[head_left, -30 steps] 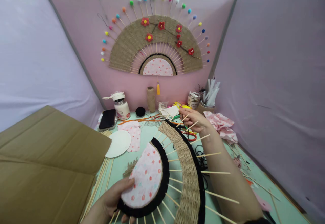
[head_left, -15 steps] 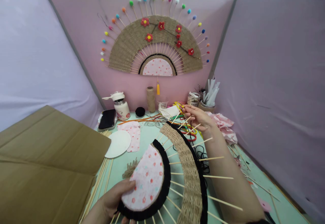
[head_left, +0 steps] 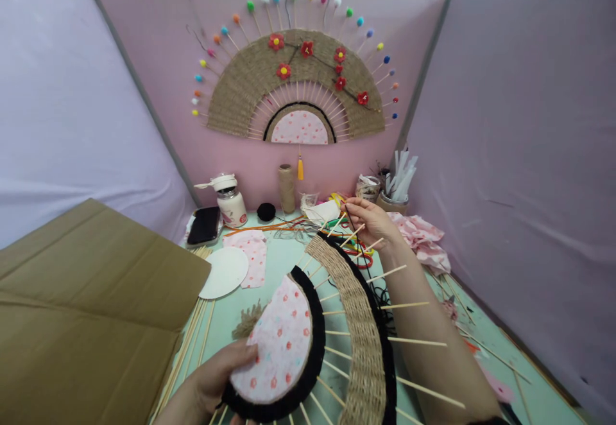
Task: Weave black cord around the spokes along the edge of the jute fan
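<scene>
My left hand (head_left: 221, 370) grips a half-round woven fan by its base, with the thumb on the pink floral fabric (head_left: 279, 348). Black cord edges that base, and wooden sticks (head_left: 416, 305) radiate from it through a tan woven band (head_left: 359, 322). Along the band's outer side runs a black cord border (head_left: 380, 322). Near the fan's upper end, my right hand (head_left: 368, 216) pinches a strand of black cord (head_left: 351, 216) that leads down to the sticks. More loose black cord (head_left: 382, 296) lies behind the fan, partly hidden by the sticks and my right forearm.
A finished fan (head_left: 231, 91) hangs on the pink back panel. Along the back stand a white bottle (head_left: 231, 207), a twine spool (head_left: 286, 190) and jars (head_left: 392, 201). Cardboard (head_left: 91, 309) covers the left side; a white disc (head_left: 226, 273), loose sticks and crumpled fabric (head_left: 423, 245) lie around.
My right hand has shifted slightly, still pinching the black cord, which now hangs straighter beside the sticks. The fan has moved a little to the right in view.
</scene>
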`<state>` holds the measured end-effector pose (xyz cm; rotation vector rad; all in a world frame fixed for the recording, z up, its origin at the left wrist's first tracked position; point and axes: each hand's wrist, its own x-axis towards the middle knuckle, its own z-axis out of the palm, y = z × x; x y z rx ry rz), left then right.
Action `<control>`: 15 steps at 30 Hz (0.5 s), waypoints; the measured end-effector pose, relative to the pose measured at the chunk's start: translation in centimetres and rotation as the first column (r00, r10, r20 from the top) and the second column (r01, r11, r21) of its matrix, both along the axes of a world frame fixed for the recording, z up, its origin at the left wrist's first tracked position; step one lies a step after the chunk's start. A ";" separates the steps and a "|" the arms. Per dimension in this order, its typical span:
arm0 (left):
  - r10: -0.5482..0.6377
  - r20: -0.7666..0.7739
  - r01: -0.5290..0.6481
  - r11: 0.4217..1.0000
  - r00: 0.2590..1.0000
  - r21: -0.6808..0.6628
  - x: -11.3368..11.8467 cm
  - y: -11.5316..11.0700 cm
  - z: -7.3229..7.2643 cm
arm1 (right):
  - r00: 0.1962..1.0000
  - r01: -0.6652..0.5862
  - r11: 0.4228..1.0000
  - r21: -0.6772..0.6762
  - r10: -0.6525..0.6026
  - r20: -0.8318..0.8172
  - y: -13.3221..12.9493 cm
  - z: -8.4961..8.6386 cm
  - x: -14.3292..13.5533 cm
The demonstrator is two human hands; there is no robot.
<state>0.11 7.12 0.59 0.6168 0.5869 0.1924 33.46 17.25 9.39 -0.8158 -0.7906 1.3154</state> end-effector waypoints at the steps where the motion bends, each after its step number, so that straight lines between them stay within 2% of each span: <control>1: -0.001 0.001 0.001 1.000 1.000 -0.002 0.0 0.0 0.0 | 1.000 0.016 1.000 0.015 -0.016 0.017 0.1 -0.2 -0.2; 10: -0.002 -0.013 0.002 1.000 1.000 0.000 -0.1 0.1 0.1 | 0.981 0.141 0.983 0.121 -0.155 0.114 1.0 -1.2 -1.0; 15: -0.001 -0.025 0.001 1.000 1.000 0.001 -0.1 0.3 0.0 | 0.974 0.131 0.986 0.104 -0.148 0.174 1.3 -1.8 -0.8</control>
